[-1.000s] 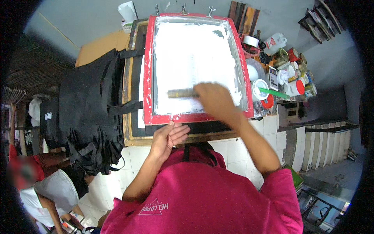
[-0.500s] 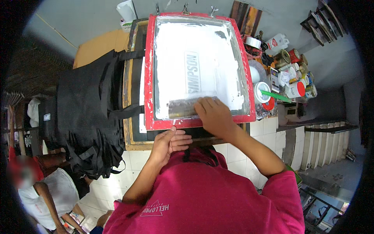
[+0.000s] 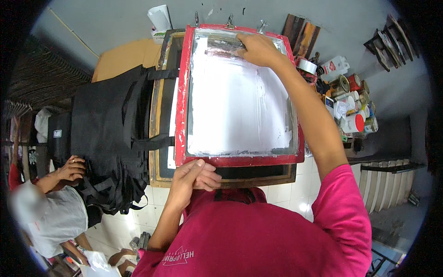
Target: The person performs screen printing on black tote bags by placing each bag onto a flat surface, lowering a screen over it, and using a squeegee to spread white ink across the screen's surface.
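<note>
A red-edged printing screen (image 3: 183, 99) lies on a dark wooden-framed board (image 3: 156, 152), its mesh smeared with white ink (image 3: 230, 97). My right arm reaches across the screen to its far end. There my right hand (image 3: 259, 50) is closed on a wide squeegee (image 3: 222, 46), which rests flat across the mesh; ink and glare blur its outline. At the near left corner of the screen is my left hand (image 3: 194, 176), fingers bent together and thumb at the front rail. Part of its grip is hidden.
Metal clamps (image 3: 230, 21) line the screen's far edge. Black cloth bags (image 3: 108, 108) are piled on the left, where a seated person (image 3: 60, 207) rests a hand near them. Cans and tubs (image 3: 353, 123) crowd the right, near a white jug (image 3: 334, 67).
My right hand has carried the squeegee from the near end of the mesh to the far end. White ink now covers the lettering. My left hand's fingers have curled in.
</note>
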`<action>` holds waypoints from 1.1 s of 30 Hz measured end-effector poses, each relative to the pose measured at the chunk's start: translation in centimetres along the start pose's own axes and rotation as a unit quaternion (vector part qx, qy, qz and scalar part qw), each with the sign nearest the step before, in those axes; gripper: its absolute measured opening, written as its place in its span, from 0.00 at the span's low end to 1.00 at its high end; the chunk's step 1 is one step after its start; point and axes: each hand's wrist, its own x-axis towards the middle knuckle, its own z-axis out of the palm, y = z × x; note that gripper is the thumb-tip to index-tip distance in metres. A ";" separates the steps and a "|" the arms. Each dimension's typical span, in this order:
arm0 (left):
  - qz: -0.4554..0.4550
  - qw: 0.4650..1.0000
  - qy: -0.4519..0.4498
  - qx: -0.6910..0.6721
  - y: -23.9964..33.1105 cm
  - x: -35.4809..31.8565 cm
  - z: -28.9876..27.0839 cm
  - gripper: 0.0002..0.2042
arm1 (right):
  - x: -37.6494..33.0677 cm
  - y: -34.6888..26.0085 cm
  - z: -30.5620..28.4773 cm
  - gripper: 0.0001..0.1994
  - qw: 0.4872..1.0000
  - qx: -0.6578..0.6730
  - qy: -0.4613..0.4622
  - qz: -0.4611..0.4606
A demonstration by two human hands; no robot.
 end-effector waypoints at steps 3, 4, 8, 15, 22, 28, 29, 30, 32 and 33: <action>0.025 0.999 0.017 0.031 0.4 0.8 -0.9 0.21 | 1.3 0.7 1.2 0.24 1.000 -0.001 0.008 0.015; 0.030 0.999 0.020 0.039 0.5 1.1 -1.1 0.21 | 1.3 1.2 1.6 0.23 1.000 0.000 0.001 0.021; 0.041 0.997 0.041 0.054 1.6 1.0 -1.6 0.21 | -0.9 2.5 1.2 0.25 0.986 0.110 0.063 0.110; 0.048 0.998 0.011 0.043 1.8 2.8 -2.7 0.21 | -14.3 3.1 1.9 0.26 0.889 0.231 0.133 0.373; 0.060 0.996 -0.007 0.060 2.8 3.5 -2.3 0.21 | -14.5 4.8 4.7 0.26 0.859 0.298 0.149 0.388; 0.076 0.995 -0.004 0.058 3.5 3.9 -2.0 0.21 | -9.1 6.4 4.3 0.29 0.904 0.210 0.100 0.358; 0.084 0.995 -0.002 0.062 3.7 4.0 -2.0 0.21 | -7.9 6.6 4.3 0.30 0.912 0.195 0.100 0.348; 0.092 0.994 0.000 0.064 3.9 4.0 -1.9 0.20 | -6.7 6.8 4.2 0.30 0.920 0.178 0.100 0.336; 0.097 0.993 0.015 0.065 4.6 4.0 -1.5 0.20 | -4.5 7.3 3.8 0.29 0.937 0.182 0.072 0.291; 0.100 0.993 0.022 0.066 5.1 4.1 -1.3 0.20 | -3.4 7.7 3.8 0.29 0.944 0.183 0.059 0.267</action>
